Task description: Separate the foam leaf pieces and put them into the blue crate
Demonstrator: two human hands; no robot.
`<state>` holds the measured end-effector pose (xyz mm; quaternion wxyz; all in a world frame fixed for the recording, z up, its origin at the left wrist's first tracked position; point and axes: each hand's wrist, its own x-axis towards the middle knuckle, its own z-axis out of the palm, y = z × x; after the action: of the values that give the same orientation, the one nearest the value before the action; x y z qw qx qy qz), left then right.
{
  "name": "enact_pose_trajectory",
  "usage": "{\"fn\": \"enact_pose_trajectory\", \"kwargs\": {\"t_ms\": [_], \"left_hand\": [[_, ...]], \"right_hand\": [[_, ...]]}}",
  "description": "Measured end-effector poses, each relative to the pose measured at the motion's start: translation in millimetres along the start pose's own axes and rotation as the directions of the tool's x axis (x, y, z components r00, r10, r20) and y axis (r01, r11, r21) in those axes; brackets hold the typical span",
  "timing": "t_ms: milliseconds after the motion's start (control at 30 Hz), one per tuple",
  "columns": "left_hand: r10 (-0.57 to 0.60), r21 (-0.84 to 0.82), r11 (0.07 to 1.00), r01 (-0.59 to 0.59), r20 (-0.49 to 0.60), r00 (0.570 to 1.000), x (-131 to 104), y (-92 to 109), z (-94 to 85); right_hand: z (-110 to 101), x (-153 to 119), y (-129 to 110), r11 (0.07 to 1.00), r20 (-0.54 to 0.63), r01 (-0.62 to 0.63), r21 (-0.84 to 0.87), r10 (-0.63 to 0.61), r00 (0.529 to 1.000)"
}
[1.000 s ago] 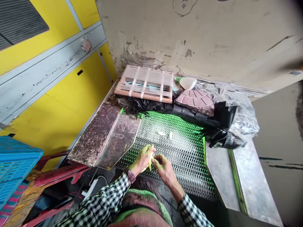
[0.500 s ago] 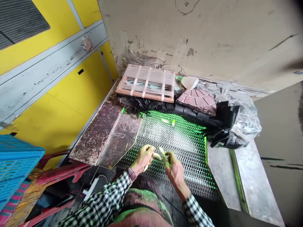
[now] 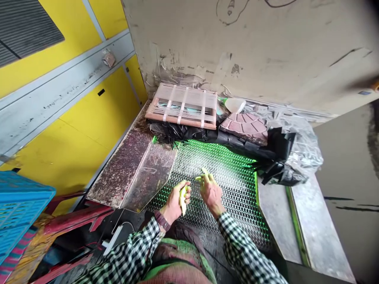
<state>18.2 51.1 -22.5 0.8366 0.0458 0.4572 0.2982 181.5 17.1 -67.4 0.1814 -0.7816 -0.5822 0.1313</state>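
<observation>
Fingers of my left hand [image 3: 176,201] are wrapped round a few long pale yellow-green pieces [image 3: 183,200], with the palm turned up. To its right, my right hand [image 3: 211,192] is over the metal mesh belt [image 3: 237,197], back of the hand up. Its fingers are closed on pale yellow-green pieces [image 3: 205,172] that stick out at the fingertips. The two hands are apart. What exactly the pieces are is too small to tell. Green and white light falls on the mesh.
Beyond the mesh lie a wrapped wooden frame [image 3: 186,104], a pink patterned slab [image 3: 245,126] and black plastic [image 3: 278,146]. Metal side plates [image 3: 154,169] flank the belt. A blue crate [image 3: 23,205] stands at the left, beside red metal bars [image 3: 77,217].
My right hand has moved forward and slightly left, turning palm down. My left hand has rolled palm up, showing its pieces. The two loose pieces farther up the mesh are gone from there.
</observation>
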Motion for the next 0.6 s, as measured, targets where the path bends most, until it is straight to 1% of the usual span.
{"fn": "enact_pose_trajectory", "kwargs": {"t_ms": [67,133,233,300,367,400,433,467,533,567,600], "left_hand": [[-0.012,-0.042,0.999,0.012,0.015,1.000,-3.8,-0.8,2.4],[-0.020,-0.081,0.996,0.022,0.021,1.000,-5.3,-0.1,2.6],[-0.017,-0.139,0.990,0.019,0.014,1.000,-2.9,2.1,-0.1],[-0.005,-0.183,0.983,0.007,0.011,1.000,-0.2,3.0,-1.6],[0.014,-0.221,0.975,-0.009,0.017,1.000,2.1,3.1,-1.4],[0.022,-0.235,0.972,-0.017,0.021,1.000,3.0,2.9,-0.5],[0.037,-0.249,0.968,-0.029,0.025,0.999,3.8,2.5,0.9],[0.053,-0.262,0.964,-0.044,0.026,0.998,4.5,2.0,2.7],[0.083,-0.287,0.955,-0.078,0.008,0.996,6.1,0.9,7.1],[0.094,-0.301,0.949,-0.093,-0.009,0.996,7.1,0.3,9.5],[0.102,-0.312,0.944,-0.105,-0.025,0.994,8.2,-0.1,11.9]], "right_hand": [[1.1,10.7,3.4,1.000,0.018,-0.012,-0.009,0.012,1.000],[3.2,10.9,5.1,1.000,0.032,-0.022,-0.010,0.022,0.999],[4.8,-0.6,5.1,1.000,0.043,0.027,-0.006,-0.027,0.999],[1.1,-11.4,1.9,0.999,0.053,0.034,0.021,-0.036,0.998],[-7.6,-23.8,-5.5,0.993,0.045,-0.027,0.112,0.022,0.999],[-13.1,-30.8,-11.1,0.977,0.054,-0.072,0.199,0.063,0.997],[-18.7,-38.4,-18.0,0.942,0.091,-0.122,0.312,0.098,0.991],[-23.8,-46.3,-25.9,0.880,0.162,-0.180,0.440,0.119,0.980],[-29.8,-61.2,-43.2,0.680,0.353,-0.333,0.653,0.115,0.929],[-30.2,-67.2,-51.4,0.571,0.426,-0.409,0.712,0.111,0.898],[-29.0,-71.7,-58.5,0.478,0.468,-0.466,0.745,0.123,0.875]]}}
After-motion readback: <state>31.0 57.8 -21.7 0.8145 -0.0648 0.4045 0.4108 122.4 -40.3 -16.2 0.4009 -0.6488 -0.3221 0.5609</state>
